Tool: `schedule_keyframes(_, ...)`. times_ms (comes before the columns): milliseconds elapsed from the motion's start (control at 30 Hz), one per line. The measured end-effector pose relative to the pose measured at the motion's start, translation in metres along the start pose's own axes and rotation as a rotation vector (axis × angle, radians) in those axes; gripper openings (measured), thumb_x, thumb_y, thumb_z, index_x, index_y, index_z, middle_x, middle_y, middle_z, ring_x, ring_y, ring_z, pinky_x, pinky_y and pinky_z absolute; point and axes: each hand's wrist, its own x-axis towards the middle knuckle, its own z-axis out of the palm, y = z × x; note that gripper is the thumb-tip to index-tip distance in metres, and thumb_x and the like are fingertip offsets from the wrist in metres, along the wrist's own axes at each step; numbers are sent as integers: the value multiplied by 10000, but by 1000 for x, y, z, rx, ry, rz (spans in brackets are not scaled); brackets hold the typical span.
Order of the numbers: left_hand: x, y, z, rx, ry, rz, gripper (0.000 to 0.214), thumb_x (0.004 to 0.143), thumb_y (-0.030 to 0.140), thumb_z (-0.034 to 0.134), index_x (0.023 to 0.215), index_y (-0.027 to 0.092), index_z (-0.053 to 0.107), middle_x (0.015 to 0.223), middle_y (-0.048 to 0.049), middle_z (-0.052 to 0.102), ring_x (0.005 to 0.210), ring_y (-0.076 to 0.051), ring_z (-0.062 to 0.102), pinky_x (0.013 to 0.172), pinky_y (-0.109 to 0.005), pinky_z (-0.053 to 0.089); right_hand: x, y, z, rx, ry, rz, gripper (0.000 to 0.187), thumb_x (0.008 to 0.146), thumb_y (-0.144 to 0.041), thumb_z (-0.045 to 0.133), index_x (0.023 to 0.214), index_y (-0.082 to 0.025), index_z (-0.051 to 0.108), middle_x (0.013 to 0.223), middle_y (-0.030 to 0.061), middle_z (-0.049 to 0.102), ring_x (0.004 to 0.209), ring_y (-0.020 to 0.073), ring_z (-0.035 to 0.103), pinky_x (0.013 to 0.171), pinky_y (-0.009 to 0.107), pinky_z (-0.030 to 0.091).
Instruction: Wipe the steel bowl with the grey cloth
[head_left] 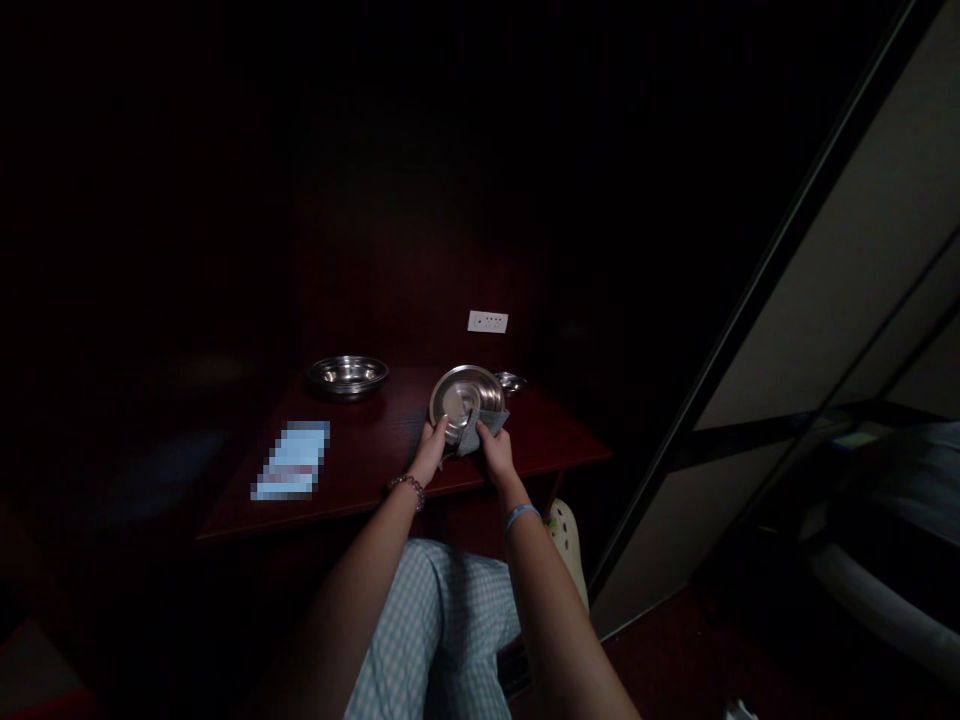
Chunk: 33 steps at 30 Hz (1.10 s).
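A shiny metal bowl (457, 392) is tilted toward me above the near part of the dark red table. My left hand (430, 450) grips its lower left rim, thumb on the inside. At the lower right rim, my right hand (496, 450) is closed on a grey cloth (472, 436), which is pressed against the bowl. Its fingers behind the cloth are hidden. On the left of the table stand metal bowls (348, 376), apparently stacked. Another small shiny metal dish (511, 382) shows partly behind the held bowl.
The dark red table (375, 440) carries a blurred light blue rectangular item (294, 460) at left. A white socket panel (487, 321) is on the wall behind. Below the table's right side is a pale clog (566, 540). A light panel (750, 400) stands to the right.
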Motion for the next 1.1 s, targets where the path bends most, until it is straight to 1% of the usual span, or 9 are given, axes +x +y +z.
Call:
schedule_keyframes(167, -8, 11, -1, -2, 51, -63, 461, 951, 508, 600, 1266, 181, 678, 1300, -151, 745, 1253, -281, 683, 1046, -364, 528, -3, -4, 1, -12, -23, 10, 346, 678, -422, 760, 870, -134, 750, 868, 84, 795, 838, 235, 725, 786, 310, 560)
schedule_keyframes(300, -11, 15, -2, -10, 63, -48, 483, 951, 536, 606, 1258, 173, 688, 1317, -160, 738, 1280, -300, 666, 1071, -377, 519, -5, -5, 0, -22, -30, -4, 325, 679, -420, 762, 852, -145, 752, 859, 77, 796, 847, 237, 729, 782, 304, 564)
schedule_keyframes(433, -8, 11, -2, -19, 25, -23, 372, 940, 462, 626, 1143, 164, 719, 1159, -157, 790, 1195, -311, 711, 1032, -422, 552, -4, -2, 0, -4, -23, -22, 342, 691, -444, 753, 857, -145, 748, 874, 85, 801, 838, 241, 735, 768, 308, 564)
schedule_keyframes(533, -7, 8, 0, -13, 1, 2, 260, 899, 375, 670, 1060, 178, 720, 1089, -138, 802, 1154, -295, 726, 1020, -410, 556, -3, -1, 0, -1, -7, -32, 346, 695, -449, 750, 864, -147, 745, 889, 90, 807, 853, 245, 740, 768, 307, 563)
schedule_keyframes(600, -7, 7, 1, -1, -6, 40, 264, 859, 318, 704, 1082, 178, 703, 1132, -133, 792, 1174, -279, 714, 1051, -401, 534, -3, -2, -1, -10, -2, -35, 337, 697, -443, 745, 867, -152, 744, 904, 92, 809, 872, 248, 741, 777, 308, 564)
schedule_keyframes(733, -6, 5, 2, 48, 15, 141, 520, 780, 205, 738, 1282, 193, 605, 1355, -132, 705, 1290, -232, 639, 1148, -380, 445, -4, -4, -1, -38, 26, -33, 318, 696, -422, 732, 878, -162, 744, 936, 93, 808, 902, 253, 741, 802, 312, 567)
schedule_keyframes(800, -5, 2, 1, 62, 19, 153, 590, 770, 181, 731, 1336, 192, 563, 1390, -148, 674, 1311, -230, 623, 1160, -384, 428, -4, -5, -2, -49, 33, -32, 312, 700, -412, 727, 886, -162, 742, 938, 92, 807, 910, 255, 742, 816, 317, 569)
schedule_keyframes(1000, -1, -2, -1, 74, 21, 98, 426, 830, 175, 670, 1251, 203, 616, 1262, -118, 736, 1305, -249, 627, 1144, -398, 447, -3, -4, -2, -78, 67, -23, 301, 709, -389, 722, 895, -153, 740, 919, 96, 802, 910, 261, 746, 834, 327, 565)
schedule_keyframes(1100, -1, 2, 1, 70, 69, 78, 368, 832, 143, 645, 1196, 198, 646, 1208, -109, 755, 1281, -254, 645, 1138, -395, 457, -2, -3, -2, -83, 55, -20, 296, 710, -389, 729, 891, -156, 744, 904, 86, 804, 918, 259, 746, 828, 316, 563)
